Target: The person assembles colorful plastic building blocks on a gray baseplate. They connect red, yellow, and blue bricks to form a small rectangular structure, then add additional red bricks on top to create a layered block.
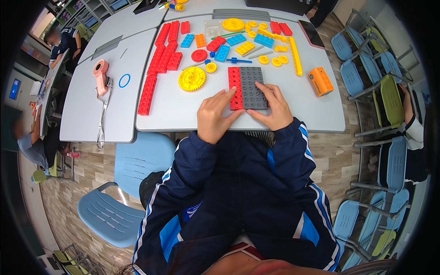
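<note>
A dark grey studded building plate (252,82) lies near the table's front edge, with a long red brick with holes (234,77) along its left side. The two sit edge to edge; whether they are joined I cannot tell. My left hand (212,117) grips the red brick, fingers on its left side and thumb at the near end. On the grey plate's right side, my right hand (276,107) presses its fingers, its thumb at the near edge. A large yellow gear (192,79) and a small yellow wheel (211,67) lie just beyond my left hand.
Red bricks (147,95) line the table's left part. Farther back are blue bricks (222,53), another yellow gear (233,24) and a long yellow beam (295,56). An orange box (320,82) and a phone (311,33) sit at right. A pink tape dispenser (101,73) and lanyard lie left.
</note>
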A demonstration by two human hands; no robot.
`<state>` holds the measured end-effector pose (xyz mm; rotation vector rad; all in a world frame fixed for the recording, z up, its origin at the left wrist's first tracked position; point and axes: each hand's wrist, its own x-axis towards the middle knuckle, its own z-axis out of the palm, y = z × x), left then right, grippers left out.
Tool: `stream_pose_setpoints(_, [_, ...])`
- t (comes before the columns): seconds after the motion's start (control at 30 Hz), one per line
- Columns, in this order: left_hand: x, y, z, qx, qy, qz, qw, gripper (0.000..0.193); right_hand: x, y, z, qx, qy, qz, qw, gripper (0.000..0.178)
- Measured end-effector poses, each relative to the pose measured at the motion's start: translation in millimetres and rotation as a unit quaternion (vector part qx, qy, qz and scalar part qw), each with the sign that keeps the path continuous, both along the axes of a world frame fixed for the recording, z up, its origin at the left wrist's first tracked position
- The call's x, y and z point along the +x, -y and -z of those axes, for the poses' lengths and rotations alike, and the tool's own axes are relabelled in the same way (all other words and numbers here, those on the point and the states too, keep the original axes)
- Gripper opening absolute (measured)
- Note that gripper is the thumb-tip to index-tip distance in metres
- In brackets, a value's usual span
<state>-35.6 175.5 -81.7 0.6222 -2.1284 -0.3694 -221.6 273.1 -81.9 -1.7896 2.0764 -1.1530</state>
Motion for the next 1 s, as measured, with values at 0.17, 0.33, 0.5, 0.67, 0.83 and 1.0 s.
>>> stream_pose_setpoints(0.17, [1,3,4,0.012,-0.005,0.015,1.000,0.054,0,-1,-1,0.003,0.002,0.001,1.000,0.076])
stream_pose_setpoints(0.33, [0,5,3,0.049,-0.003,0.024,0.999,0.058,0,-1,-3,0.004,0.009,0.004,1.000,0.078])
stream_pose_setpoints(0.5, [1,7,1,0.058,-0.003,0.019,0.998,0.064,-2,3,-1,-0.006,0.016,-0.009,1.000,0.080])
stream_pose_setpoints(0.67, [1,5,-2,0.104,0.015,0.031,0.994,0.071,1,-1,-8,0.007,0.028,0.004,1.000,0.084])
stream_pose_setpoints(0.83, [5,5,-5,0.106,0.019,0.041,0.993,0.074,0,-1,-7,-0.017,0.024,-0.003,1.000,0.087])
stream_pose_setpoints(1.0, [5,4,-4,0.085,0.043,0.053,0.994,0.070,-9,2,-8,-0.075,0.042,0.031,0.996,0.072])
